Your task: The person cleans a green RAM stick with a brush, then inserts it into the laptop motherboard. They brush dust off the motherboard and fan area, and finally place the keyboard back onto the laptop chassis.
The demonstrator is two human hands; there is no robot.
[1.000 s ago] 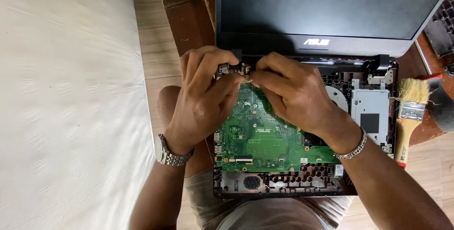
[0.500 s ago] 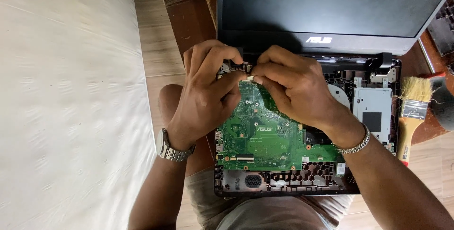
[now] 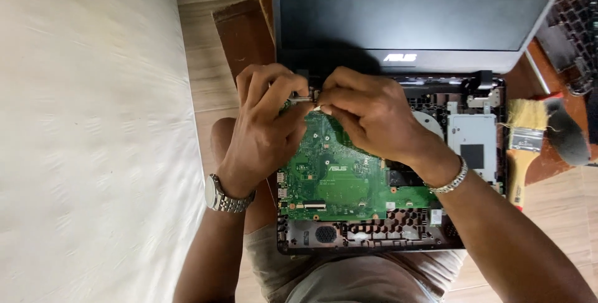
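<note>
Both hands (image 3: 324,122) pinching metal hinge (image 3: 303,98), green motherboard (image 3: 339,175)

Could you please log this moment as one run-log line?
left hand: pinching small metal part | right hand: pinching same part | green circuit board: in open laptop | paintbrush: right of laptop

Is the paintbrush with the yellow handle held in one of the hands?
No, the paintbrush lies on the wooden surface to the right of the opened laptop, while the left hand and right hand both work at the green circuit board.
</note>
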